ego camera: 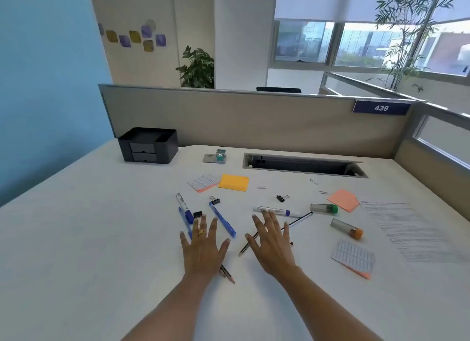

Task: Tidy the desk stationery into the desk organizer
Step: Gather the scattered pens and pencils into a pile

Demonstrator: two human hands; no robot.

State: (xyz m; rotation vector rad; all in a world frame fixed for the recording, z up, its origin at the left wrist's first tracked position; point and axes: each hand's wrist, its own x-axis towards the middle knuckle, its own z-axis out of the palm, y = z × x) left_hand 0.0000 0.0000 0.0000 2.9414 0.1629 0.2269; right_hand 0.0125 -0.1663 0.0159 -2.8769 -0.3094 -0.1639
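Note:
A black desk organizer (148, 145) with two small drawers stands at the back left of the white desk (89, 239). Scattered stationery lies in the middle: a blue pen (222, 220), a white marker (185, 207), another white marker (277, 211), a black pencil (296, 223), binder clips (215, 200), and yellow sticky notes (233, 182). My left hand (204, 249) lies flat with fingers spread, over a pencil (227, 274). My right hand (273, 246) is spread flat over the black pencil. Neither holds anything.
Two clear tubes with green (324, 209) and orange (347, 228) caps lie right, beside pink notes (343, 199), a label pad (353, 258) and a printed sheet (412, 228). A cable slot (305, 165) opens at the back, near a small stamp holder (218, 156). Partition walls enclose the desk.

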